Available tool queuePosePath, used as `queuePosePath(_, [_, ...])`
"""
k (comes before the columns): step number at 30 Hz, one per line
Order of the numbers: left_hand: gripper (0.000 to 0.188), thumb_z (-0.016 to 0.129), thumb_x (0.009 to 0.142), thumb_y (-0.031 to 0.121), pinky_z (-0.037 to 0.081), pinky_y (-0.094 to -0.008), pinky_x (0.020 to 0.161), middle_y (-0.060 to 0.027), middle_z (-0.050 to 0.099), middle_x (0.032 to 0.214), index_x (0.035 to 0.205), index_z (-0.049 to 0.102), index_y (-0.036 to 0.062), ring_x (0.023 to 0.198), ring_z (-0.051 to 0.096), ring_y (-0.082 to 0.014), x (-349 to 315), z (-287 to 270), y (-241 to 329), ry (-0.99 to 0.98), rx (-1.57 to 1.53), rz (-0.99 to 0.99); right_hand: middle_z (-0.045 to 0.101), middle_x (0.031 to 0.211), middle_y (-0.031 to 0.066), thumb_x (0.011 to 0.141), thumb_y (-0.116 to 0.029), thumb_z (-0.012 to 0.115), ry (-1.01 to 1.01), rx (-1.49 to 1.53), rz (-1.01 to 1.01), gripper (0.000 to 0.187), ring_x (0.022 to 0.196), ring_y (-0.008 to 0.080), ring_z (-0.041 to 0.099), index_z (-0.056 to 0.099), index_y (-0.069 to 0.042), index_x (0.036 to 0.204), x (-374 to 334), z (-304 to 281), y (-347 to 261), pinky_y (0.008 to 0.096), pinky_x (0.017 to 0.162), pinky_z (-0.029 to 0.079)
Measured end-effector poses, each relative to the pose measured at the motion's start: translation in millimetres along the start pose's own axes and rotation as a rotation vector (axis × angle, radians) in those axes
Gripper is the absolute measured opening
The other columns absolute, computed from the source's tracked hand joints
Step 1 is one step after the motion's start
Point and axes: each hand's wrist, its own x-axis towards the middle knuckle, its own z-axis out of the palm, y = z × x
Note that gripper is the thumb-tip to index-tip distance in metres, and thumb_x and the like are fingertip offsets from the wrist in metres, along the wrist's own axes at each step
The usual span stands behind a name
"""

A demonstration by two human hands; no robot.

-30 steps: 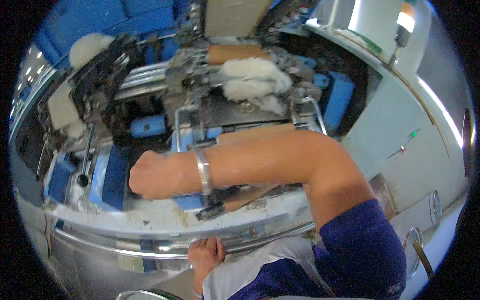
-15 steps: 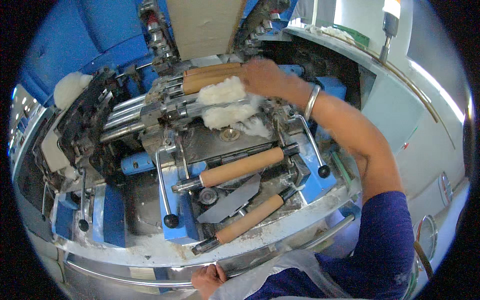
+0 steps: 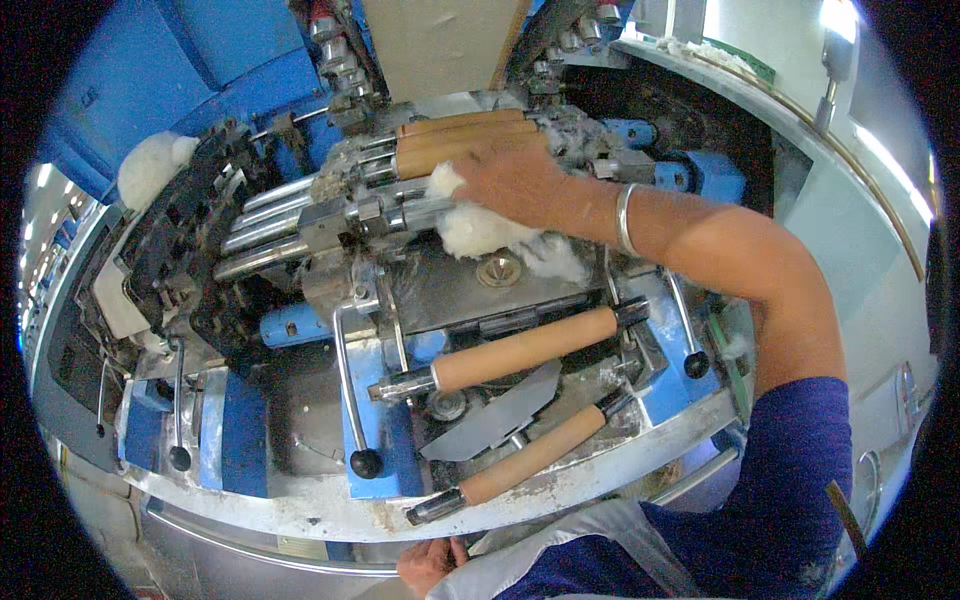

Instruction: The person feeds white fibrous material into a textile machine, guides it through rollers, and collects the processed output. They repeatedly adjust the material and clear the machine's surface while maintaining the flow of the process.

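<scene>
My right hand (image 3: 512, 182) reaches across the machine to a wad of white cotton fibre (image 3: 480, 232) draped over the metal rollers. The hand covers part of the wad and is slightly blurred; whether its fingers grip the fibre is unclear. Just beyond lie brown-covered rollers (image 3: 465, 145) in the machine. Low at the front edge, my left hand (image 3: 428, 565) is curled round the metal rail (image 3: 350, 571). Between my hands, two loose brown rollers, one larger (image 3: 525, 350) and one thinner (image 3: 533, 450), lie slantwise, with a flat grey plate (image 3: 495, 415) between them.
Black-knobbed levers (image 3: 366, 462) hang on blue brackets left and right of the loose rollers. At the far left sits a ball of white fibre (image 3: 150, 172). A tan board (image 3: 440, 50) rises at the back, and a pale ledge (image 3: 700, 75) runs along the right.
The view has shifted, moving the machine rightward in the picture. My right hand has come nearer and left across the cotton, hiding more of it. My left hand stays at the rail.
</scene>
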Motion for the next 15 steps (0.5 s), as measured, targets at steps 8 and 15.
queuePosePath(8, [0.023, 0.069, 0.078, 0.029, 0.044, -0.0442, 0.046, -0.0119, 0.058, 0.059, 0.065, 0.058, 0.0141, 0.049, 0.055, -0.0311, -1, 6, -8, 0.063, -0.071, 0.041, 0.063, 0.068, 0.0169, 0.096, -0.034, 0.047, 0.345, -0.04, -0.153, 0.033, 0.068, 0.032, 0.065, 0.059, -0.003, 0.094, 5, -22, 5, 0.0465, 0.056, 0.05])
queuePosePath(15, [0.018, 0.063, 0.08, 0.026, 0.048, -0.0456, 0.062, -0.016, 0.063, 0.071, 0.082, 0.064, 0.008, 0.066, 0.062, -0.032, 0, 1, -11, -0.06, -0.091, 0.008, 0.062, 0.08, 0.0133, 0.09, -0.031, 0.056, 0.12, -0.152, -0.136, 0.027, 0.076, 0.0337, 0.064, 0.06, -0.005, 0.097, -6, -29, 0, 0.0435, 0.06, 0.052])
